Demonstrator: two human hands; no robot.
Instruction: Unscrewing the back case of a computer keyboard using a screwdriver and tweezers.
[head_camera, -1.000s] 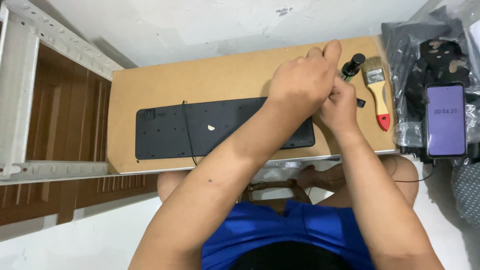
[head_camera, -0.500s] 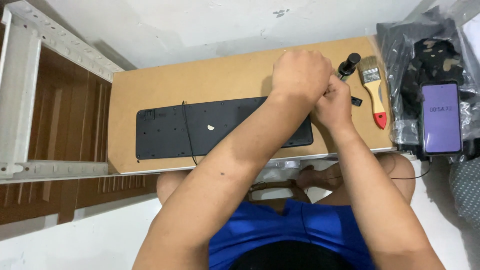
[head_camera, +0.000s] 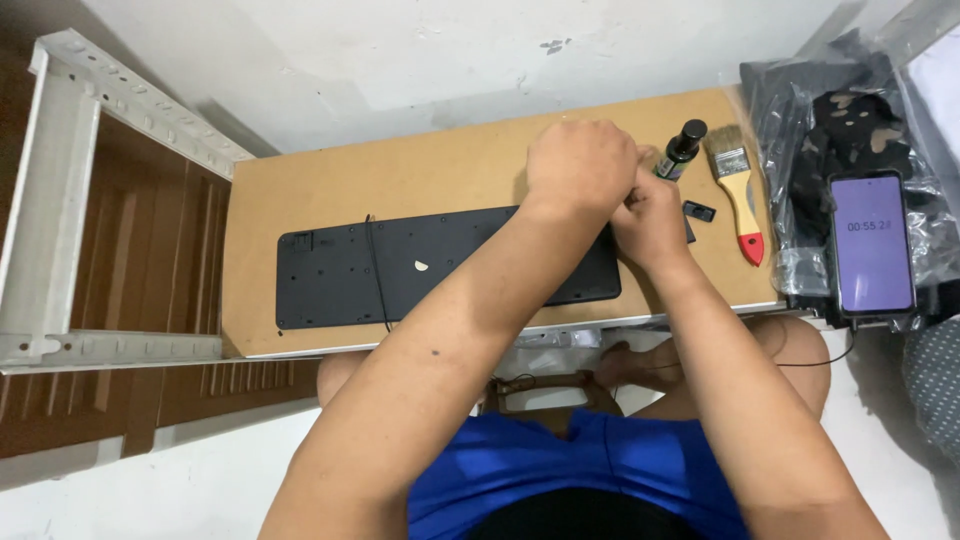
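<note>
We see the keyboard lying on the board, both hands over its right end; right of them stand a bottle, brush, then phone.

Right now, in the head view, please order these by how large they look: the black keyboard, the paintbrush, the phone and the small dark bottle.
1. black keyboard, clearly the largest, though the hands hide its right end.
2. phone.
3. paintbrush: about as long as the phone but narrower, so this order is less sure.
4. small dark bottle, the smallest.
</note>
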